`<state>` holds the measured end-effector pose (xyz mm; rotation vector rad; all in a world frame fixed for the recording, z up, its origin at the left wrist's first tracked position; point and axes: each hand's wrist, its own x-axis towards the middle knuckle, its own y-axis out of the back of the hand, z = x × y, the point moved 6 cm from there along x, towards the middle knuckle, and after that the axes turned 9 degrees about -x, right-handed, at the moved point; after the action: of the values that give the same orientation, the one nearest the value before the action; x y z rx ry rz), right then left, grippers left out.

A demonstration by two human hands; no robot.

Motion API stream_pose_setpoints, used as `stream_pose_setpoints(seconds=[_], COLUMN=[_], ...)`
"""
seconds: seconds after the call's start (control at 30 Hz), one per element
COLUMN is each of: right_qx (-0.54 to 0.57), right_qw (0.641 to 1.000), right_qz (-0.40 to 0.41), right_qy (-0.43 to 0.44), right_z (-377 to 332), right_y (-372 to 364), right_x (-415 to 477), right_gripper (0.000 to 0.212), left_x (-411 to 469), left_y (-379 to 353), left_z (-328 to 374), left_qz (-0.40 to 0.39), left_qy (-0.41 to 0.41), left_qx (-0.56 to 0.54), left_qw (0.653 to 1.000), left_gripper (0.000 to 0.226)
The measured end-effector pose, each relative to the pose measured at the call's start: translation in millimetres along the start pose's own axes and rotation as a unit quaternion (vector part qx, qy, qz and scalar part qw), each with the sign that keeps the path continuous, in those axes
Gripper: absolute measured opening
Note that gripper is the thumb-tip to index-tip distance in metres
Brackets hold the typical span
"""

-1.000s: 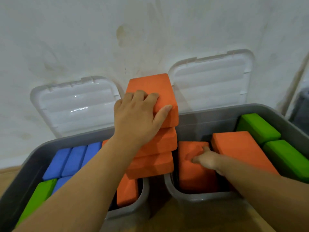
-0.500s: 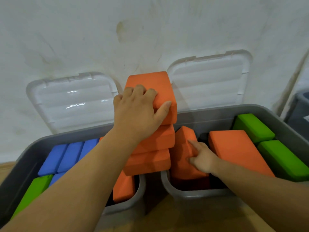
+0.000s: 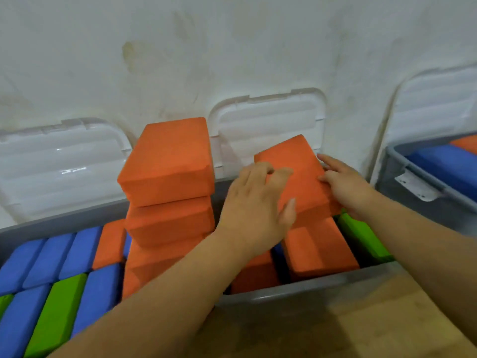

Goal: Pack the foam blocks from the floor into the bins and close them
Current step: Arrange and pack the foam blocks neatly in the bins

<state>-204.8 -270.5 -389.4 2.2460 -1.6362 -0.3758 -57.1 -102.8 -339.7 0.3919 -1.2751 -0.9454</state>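
1. Judging by the fill, packing is well along. Three grey bins hold blocks, but the left lid (image 3: pixel 62 161), middle lid (image 3: pixel 268 120) and right lid (image 3: pixel 438 99) all lean open against the wall (image 3: pixel 232 47), so closing remains.
2. The left hand (image 3: pixel 255 210) has its grip curled over the near corner of a tilted orange block (image 3: pixel 296 177), raised above the middle bin (image 3: pixel 309 285). The right hand (image 3: pixel 346 187) seems to press fairly straight fingers along the block's right edge, though blur makes this uncertain.
3. The left bin (image 3: pixel 51 223) holds blue blocks (image 3: pixel 38 257), a green block (image 3: pixel 56 313) and an orange stack (image 3: pixel 167 161) rising well above its rim. That stack likely needs levelling before the lid can shut.
4. The middle bin holds orange blocks (image 3: pixel 320 249), with green blocks (image 3: pixel 361 236) at its right.
5. The right bin (image 3: pixel 418 171), partly out of frame, shows a blue slab (image 3: pixel 449 164).
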Motion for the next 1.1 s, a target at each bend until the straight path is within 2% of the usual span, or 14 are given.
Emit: stream_pose_setpoints(seconds=[0.1,0.2,0.27,0.33,0.4,0.47,0.6,0.67,0.77,0.87,0.9,0.97,1.03,1.1], right_qx=[-0.015,-0.165,-0.316,-0.426,-0.49,-0.517,-0.523,-0.542,-0.575,-0.617,-0.629,-0.627,-0.617,-0.619], right_qw=[0.999,0.985,0.949,0.905,0.871,0.854,0.827,0.802,0.783,0.751,0.74,0.742,0.751,0.749], right_qz=[0.039,0.031,0.004,0.003,0.013,0.002,-0.045,-0.064,-0.107,-0.135,-0.132,-0.129,-0.133,-0.133], right_qy=[-0.014,-0.029,-0.018,0.006,0.025,0.065,0.203,0.242,0.212,0.192,0.198,0.199,0.193,0.194], right_z=[23,51,66,71,68,59,38,35,48,73,77,79,76,74], right_y=[38,60,61,55,46,30,-19,-41,-57,-59,-59,-59,-58,-59], right_x=[3,3,5,6,8,6,-12,-18,-16,-16,-17,-18,-18,-17], right_gripper=[0.054,0.056,0.053,0.063,0.071,0.072,0.073,0.074,0.078,0.081,0.081,0.08,0.08,0.079], left_x=[-16,-42,-66,-88,-103,-106,-113,-118,-129,-141,-146,-152,-154,-155], left_y=[-70,-125,-153,-170,-180,-183,-189,-187,-193,-208,-212,-213,-212,-211], left_z=[-18,-49,-71,-90,-106,-116,-136,-141,-143,-135,-134,-130,-134,-134], left_qz=[-0.146,-0.202,-0.245,-0.281,-0.303,-0.307,-0.302,-0.296,-0.318,-0.348,-0.349,-0.358,-0.329,-0.312], left_qy=[0.172,0.369,0.472,0.532,0.562,0.577,0.602,0.619,0.622,0.615,0.628,0.637,0.649,0.669], left_qx=[-0.097,-0.158,-0.139,-0.113,-0.09,-0.08,-0.103,-0.114,-0.129,-0.174,-0.191,-0.199,-0.215,-0.248], left_qw=[0.969,0.893,0.836,0.791,0.765,0.753,0.732,0.719,0.704,0.686,0.669,0.653,0.651,0.628], left_gripper=[0.061,0.07,0.081,0.092,0.1,0.104,0.118,0.106,0.083,0.093,0.093,0.083,0.079,0.075])
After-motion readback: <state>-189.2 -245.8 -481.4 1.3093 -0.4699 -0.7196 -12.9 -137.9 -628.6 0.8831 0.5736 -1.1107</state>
